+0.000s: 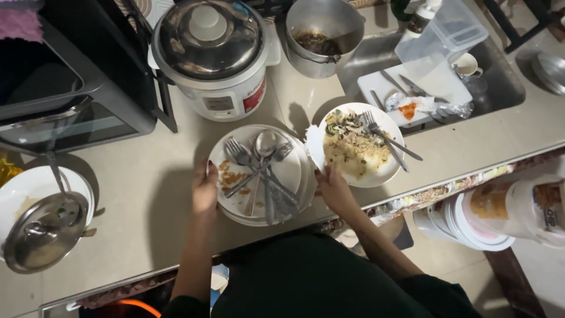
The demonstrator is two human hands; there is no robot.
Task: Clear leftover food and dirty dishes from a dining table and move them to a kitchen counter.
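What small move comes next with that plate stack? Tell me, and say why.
Probably lift the plate stack level: the left hand and right hand already grip opposite rims, and loose forks and spoons on top could slide if it tilts.

Single head view; looks steeply down on counter; close, at arm's reach.
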